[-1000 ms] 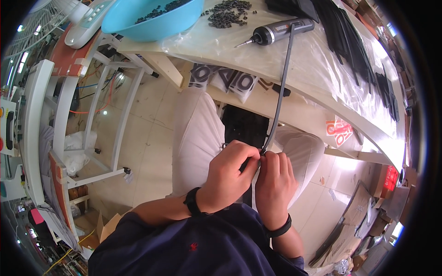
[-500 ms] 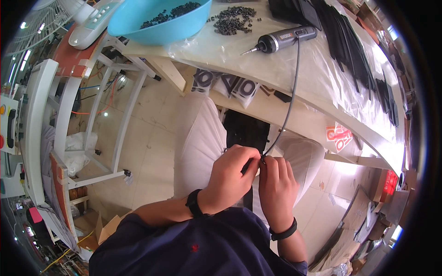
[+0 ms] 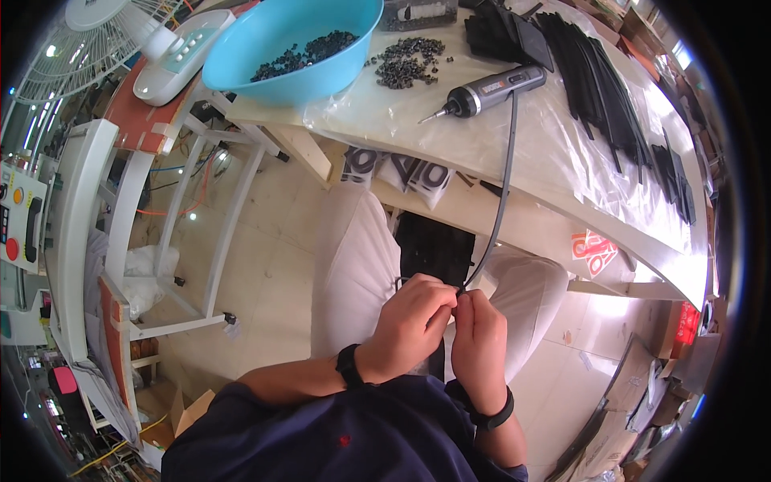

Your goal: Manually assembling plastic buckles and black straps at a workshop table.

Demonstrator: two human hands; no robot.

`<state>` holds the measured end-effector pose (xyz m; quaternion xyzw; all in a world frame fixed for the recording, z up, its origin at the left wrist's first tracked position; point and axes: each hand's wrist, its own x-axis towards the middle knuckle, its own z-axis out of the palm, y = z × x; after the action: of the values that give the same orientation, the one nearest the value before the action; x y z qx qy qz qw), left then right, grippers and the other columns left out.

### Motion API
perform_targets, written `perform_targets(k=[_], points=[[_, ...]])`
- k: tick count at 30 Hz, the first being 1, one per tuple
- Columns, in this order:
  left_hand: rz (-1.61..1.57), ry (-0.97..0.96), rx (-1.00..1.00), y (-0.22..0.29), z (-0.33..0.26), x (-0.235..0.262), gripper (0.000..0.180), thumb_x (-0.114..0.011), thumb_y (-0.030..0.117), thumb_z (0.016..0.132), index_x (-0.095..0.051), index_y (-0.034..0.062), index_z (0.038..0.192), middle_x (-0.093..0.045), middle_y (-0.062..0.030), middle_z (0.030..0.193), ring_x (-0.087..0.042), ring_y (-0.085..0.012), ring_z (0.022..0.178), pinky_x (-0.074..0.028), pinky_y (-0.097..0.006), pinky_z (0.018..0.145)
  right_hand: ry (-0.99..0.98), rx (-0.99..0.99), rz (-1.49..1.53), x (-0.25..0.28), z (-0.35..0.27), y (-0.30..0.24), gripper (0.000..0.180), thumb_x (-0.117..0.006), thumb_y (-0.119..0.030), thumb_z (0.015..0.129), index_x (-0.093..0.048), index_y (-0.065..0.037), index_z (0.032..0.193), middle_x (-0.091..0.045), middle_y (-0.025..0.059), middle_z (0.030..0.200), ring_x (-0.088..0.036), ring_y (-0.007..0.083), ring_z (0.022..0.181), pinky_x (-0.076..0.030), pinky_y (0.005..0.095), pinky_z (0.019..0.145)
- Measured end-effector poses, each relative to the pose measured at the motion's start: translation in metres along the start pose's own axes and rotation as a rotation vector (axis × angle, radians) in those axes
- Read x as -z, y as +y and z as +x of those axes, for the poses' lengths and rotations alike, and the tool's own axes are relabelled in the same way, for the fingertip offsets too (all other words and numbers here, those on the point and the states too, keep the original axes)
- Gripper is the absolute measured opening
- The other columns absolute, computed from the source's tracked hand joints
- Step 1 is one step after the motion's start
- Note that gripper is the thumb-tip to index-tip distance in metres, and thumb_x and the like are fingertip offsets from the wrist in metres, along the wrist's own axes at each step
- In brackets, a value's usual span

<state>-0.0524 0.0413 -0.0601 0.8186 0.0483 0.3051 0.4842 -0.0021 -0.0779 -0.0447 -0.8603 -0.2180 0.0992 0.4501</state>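
Observation:
Over my lap, my left hand (image 3: 411, 321) and my right hand (image 3: 479, 341) meet with fingertips pinched together. Between them is the lower end of a long, thin dark strip (image 3: 499, 215). It curves up from my fingers across the table edge to beside the electric screwdriver (image 3: 491, 90). Something small and black shows at the pinch, but fingers mostly hide it. The grey and black screwdriver lies on the plastic-covered table (image 3: 377, 112), its bit pointing left. Small black parts (image 3: 407, 63) are heaped left of it.
A blue basin (image 3: 281, 87) holds more small black parts. Long black strips (image 3: 590, 88) lie at the table's right, beside black flat pieces (image 3: 506, 36). A white fan (image 3: 112, 48) stands far left, near a metal frame (image 3: 233, 225). Cardboard (image 3: 606, 402) leans at lower right.
The whole view has shifted slightly, so the table and hands appear a little lower. Both hands stay together at the strip's end, with fingers slightly rearranged.

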Motion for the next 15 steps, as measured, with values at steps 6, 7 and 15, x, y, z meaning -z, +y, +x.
perform_targets(k=[6, 7, 15], points=[[-0.020, -0.063, -0.002, 0.005, 0.010, 0.000, 0.032, -0.068, -0.013, 0.079, -0.066, 0.0000, 0.108, -0.069, -0.0134, 0.097, -0.067, -0.0295, 0.082, -0.055, -0.033, 0.073, 0.007, -0.002, 0.052, 0.007, -0.002, 0.003, 0.016, -0.057, -0.008, 0.095, -0.055, -0.001, 0.081, -0.058, 0.0176, 0.069, -0.056, 0.0372, 0.058, -0.043, 0.0431, 0.052], [-0.021, -0.069, -0.010, 0.004, 0.010, 0.001, 0.032, -0.068, -0.013, 0.079, -0.066, 0.0000, 0.108, -0.069, -0.0134, 0.097, -0.067, -0.0295, 0.082, -0.055, -0.033, 0.073, 0.019, 0.023, 0.008, 0.008, -0.003, 0.003, 0.017, -0.058, -0.009, 0.095, -0.055, -0.001, 0.080, -0.058, 0.0174, 0.069, -0.056, 0.0371, 0.058, -0.043, 0.0432, 0.052], [-0.155, -0.382, 0.013, 0.015, 0.038, 0.024, 0.038, -0.056, -0.015, 0.084, -0.067, -0.0015, 0.118, -0.071, -0.0160, 0.114, -0.069, -0.0271, 0.102, -0.056, -0.031, 0.083, 0.078, 0.192, 0.099, 0.027, -0.006, 0.001, 0.009, -0.061, -0.005, 0.092, -0.059, -0.001, 0.083, -0.057, 0.0133, 0.069, -0.055, 0.0327, 0.056, -0.043, 0.0395, 0.052]])
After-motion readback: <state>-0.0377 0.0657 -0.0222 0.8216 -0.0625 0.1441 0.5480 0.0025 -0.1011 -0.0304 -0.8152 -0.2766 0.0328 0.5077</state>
